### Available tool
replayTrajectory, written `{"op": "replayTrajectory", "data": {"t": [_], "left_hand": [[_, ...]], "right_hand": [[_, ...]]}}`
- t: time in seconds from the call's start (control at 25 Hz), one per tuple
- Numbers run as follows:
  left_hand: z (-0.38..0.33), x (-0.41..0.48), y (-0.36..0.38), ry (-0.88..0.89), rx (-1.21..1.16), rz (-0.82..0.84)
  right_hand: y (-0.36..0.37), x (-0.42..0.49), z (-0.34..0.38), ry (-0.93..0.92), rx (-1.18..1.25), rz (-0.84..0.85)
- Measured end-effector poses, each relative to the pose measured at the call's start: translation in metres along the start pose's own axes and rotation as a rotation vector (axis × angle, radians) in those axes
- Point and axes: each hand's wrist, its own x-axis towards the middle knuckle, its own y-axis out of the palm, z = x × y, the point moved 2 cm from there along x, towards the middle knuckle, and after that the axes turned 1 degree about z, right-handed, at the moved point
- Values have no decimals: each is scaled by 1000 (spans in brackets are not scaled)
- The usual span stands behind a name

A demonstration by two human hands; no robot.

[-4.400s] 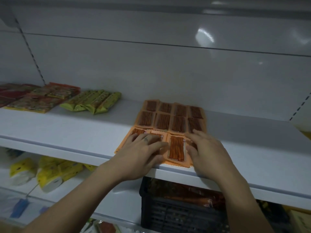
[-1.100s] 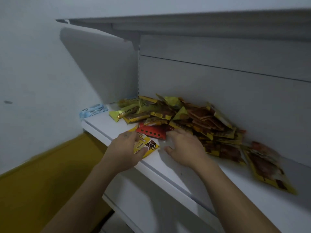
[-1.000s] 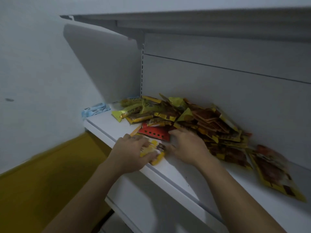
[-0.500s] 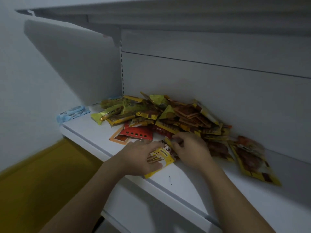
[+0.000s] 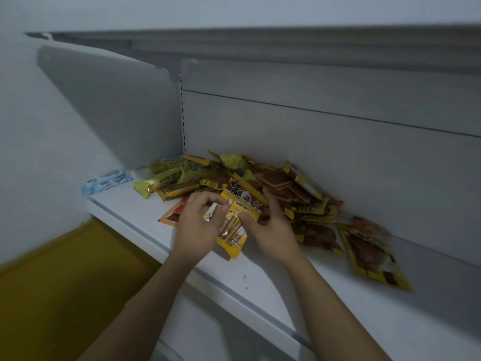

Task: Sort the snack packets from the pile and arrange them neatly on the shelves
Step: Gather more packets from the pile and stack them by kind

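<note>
Head view, looking down on a white shelf (image 5: pixel 260 282). Both hands meet over its front part and hold one yellow packet (image 5: pixel 235 220) clear of the surface, tilted so that its printed face is toward the camera. This probably lets the print be read and the packet be assigned to its kind.

The left hand (image 5: pixel 199 227) grips the packet's left edge with its fingers curled close. A small white-edged piece shows between those fingers, too small to identify. The right hand (image 5: pixel 272 230) pinches the packet's right side, with the thumb on the face and the fingers reaching up behind it. These fingers are only partly bent, and their tips lie toward the pile (image 5: pixel 289 188).

The pile lies just beyond both hands, against the back panel. It is a loose heap of yellow, green and brown packets overlapping at all angles, still unsorted.

An orange-red packet (image 5: pixel 169 217) lies flat just to the left of the left hand, partly hidden by it. Further left and beyond, a green-yellow packet (image 5: pixel 153 185) marks the pile's edge, and a light blue packet (image 5: pixel 105 181) sits at the shelf's end. Well to the right of the right hand, two brown-and-yellow packets (image 5: pixel 372 254) lie apart from the heap.

Judged from this layout, sorting is at an early step: one packet has been selected and none has yet been arranged here.
</note>
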Motion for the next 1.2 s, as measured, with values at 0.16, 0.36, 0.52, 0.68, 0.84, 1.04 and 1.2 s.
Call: {"op": "replayTrajectory", "data": {"t": [0.16, 0.36, 0.52, 0.68, 0.84, 1.04, 1.2], "left_hand": [[10, 9, 19, -47, -36, 151], [22, 25, 32, 172, 523, 149], [26, 39, 43, 279, 789, 119], [29, 51, 44, 351, 842, 101], [30, 51, 38, 400, 745, 140], [34, 21, 15, 341, 588, 234], [39, -6, -4, 185, 405, 341]], "right_hand": [[-17, 1, 2, 61, 322, -148], [-51, 5, 1, 74, 220, -368], [-53, 9, 3, 90, 69, -335], [-54, 10, 2, 139, 47, -286], [-54, 8, 6, 162, 22, -247], [-51, 5, 8, 188, 76, -229], [-34, 2, 8, 182, 51, -104]]}}
